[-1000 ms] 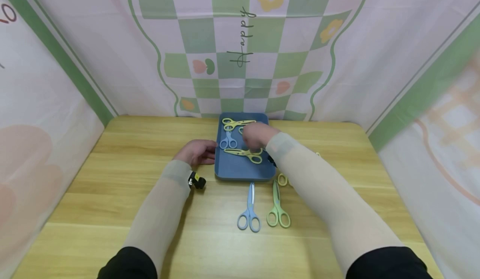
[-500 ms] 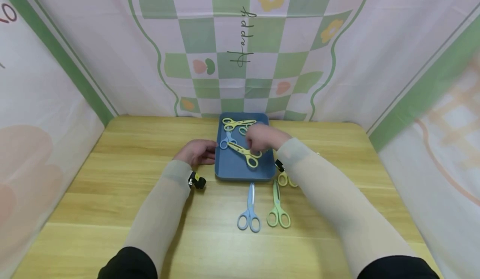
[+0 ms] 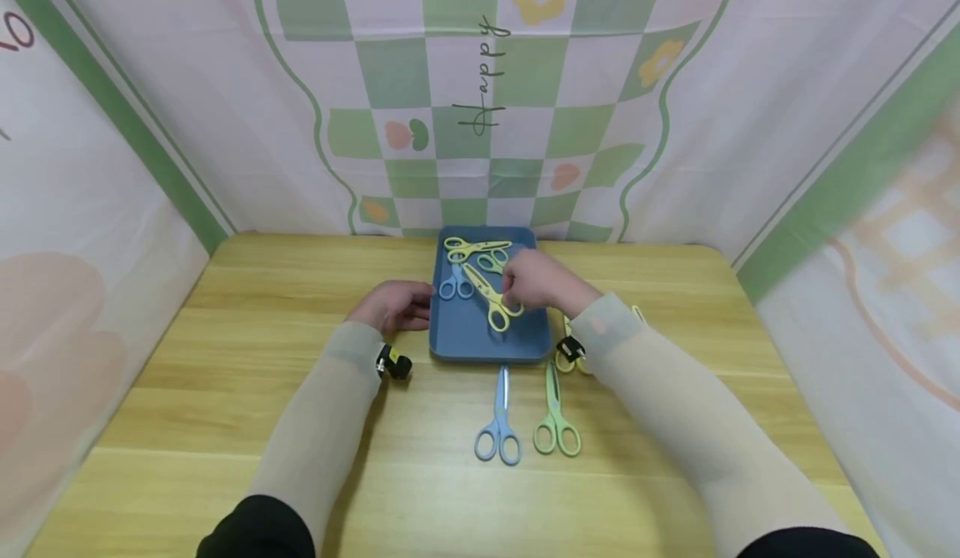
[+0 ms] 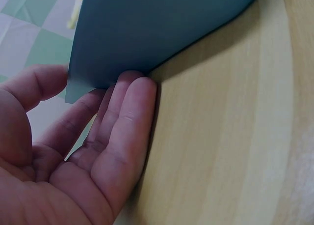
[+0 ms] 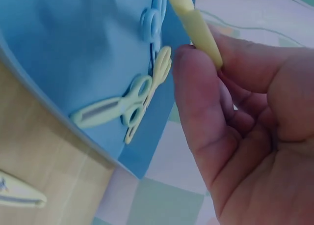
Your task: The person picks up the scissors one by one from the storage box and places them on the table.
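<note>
My right hand pinches one handle of a pair of yellow scissors between thumb and index finger, over a blue tray. The scissors slant with their blades towards the tray's far left. Close up in the right wrist view, only a part of the yellow scissors shows. Fingers of my left hand touch the tray's outer left wall, with the thumb at its rim in the left wrist view. Further back inside the tray lie yellow scissors, green scissors and blue scissors.
In front of the tray, blue scissors and green scissors lie on the wooden table. More yellow scissors lie right of the tray, partly hidden by my right wrist. A patterned cloth hangs behind.
The pinched yellow scissors have swung from lying almost sideways to slanting, blades turning away from me. My right hand has shifted a little rightward, uncovering the green scissors. The left hand stays put.
</note>
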Motion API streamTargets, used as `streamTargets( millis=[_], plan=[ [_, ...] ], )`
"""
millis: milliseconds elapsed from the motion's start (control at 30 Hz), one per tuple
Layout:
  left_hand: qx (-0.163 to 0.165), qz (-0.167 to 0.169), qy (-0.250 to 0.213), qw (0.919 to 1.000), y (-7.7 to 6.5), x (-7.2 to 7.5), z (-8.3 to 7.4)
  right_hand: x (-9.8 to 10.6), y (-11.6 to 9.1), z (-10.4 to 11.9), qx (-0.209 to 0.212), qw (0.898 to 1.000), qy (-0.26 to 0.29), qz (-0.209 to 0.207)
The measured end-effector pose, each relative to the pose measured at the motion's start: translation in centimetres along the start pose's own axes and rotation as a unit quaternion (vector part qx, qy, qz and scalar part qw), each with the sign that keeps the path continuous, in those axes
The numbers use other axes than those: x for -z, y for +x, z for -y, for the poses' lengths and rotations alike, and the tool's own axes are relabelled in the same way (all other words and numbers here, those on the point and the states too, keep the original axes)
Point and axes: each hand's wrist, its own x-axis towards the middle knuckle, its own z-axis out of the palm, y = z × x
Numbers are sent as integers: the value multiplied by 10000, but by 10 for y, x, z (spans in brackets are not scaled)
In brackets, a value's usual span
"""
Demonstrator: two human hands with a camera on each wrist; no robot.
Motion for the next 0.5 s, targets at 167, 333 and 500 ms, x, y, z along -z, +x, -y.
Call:
streamTargets(
  millis=[167, 333, 500],
  plan=[
    [-17, 88, 40, 10000, 0, 0, 0, -5, -12, 5, -175, 9978, 585, -244],
    [-28, 77, 90, 9999, 1, 1, -1, -12, -26, 12, -243, 9939, 985, -435],
    [-13, 75, 111, 9999, 1, 2, -1, -19, -39, 18, -285, 9901, 1254, -571]
  ],
)
